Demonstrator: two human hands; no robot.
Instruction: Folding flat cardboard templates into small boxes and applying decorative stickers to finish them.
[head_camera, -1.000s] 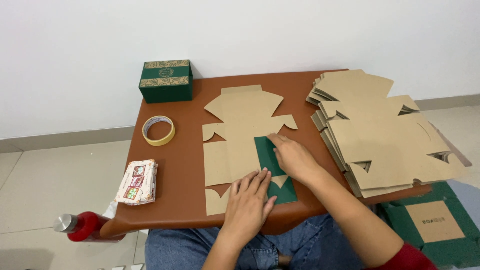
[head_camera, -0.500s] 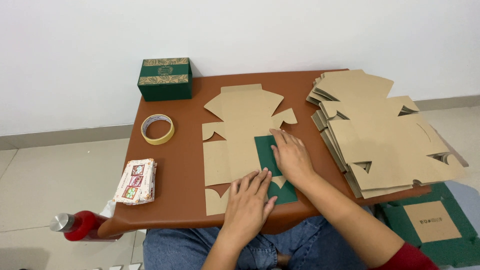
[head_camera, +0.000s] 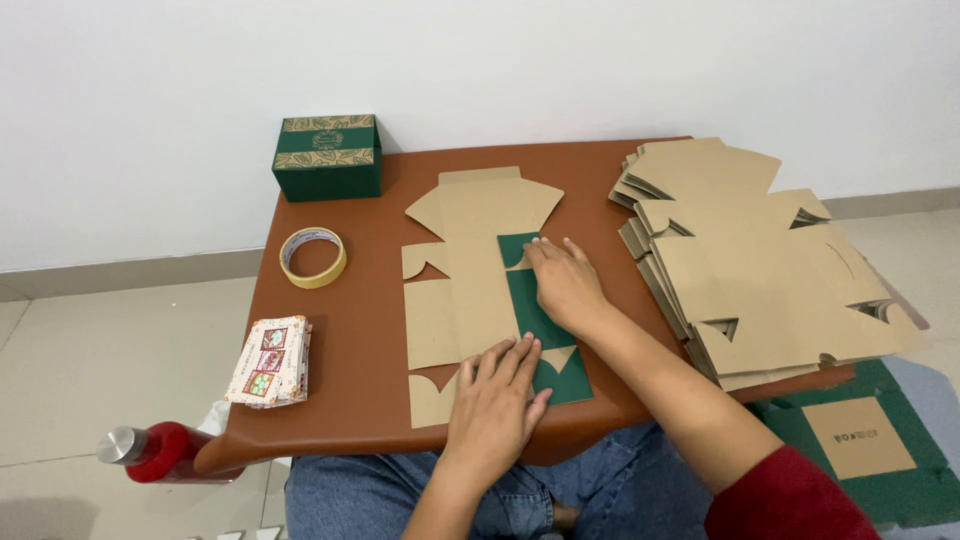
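One flat box blank (head_camera: 470, 290) lies on the brown surface (head_camera: 370, 330), a green flap folded over along its right side. Both hands press flat on it, fingers spread, gripping nothing: the left hand (head_camera: 495, 400) on the near end, the right hand (head_camera: 565, 285) beyond it on the green flap. Right of the right hand sits one stack of blanks (head_camera: 750, 260). Left of both hands lie one tape roll (head_camera: 313, 257) and one bundle of stickers (head_camera: 270, 362); one green box (head_camera: 328, 157) stands farther off.

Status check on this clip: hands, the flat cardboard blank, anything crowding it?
Left hand and right hand pressed flat on the folded green panel of the flat brown cardboard box blank. Stack of cardboard blanks close on the right, yellow tape roll left, apart.
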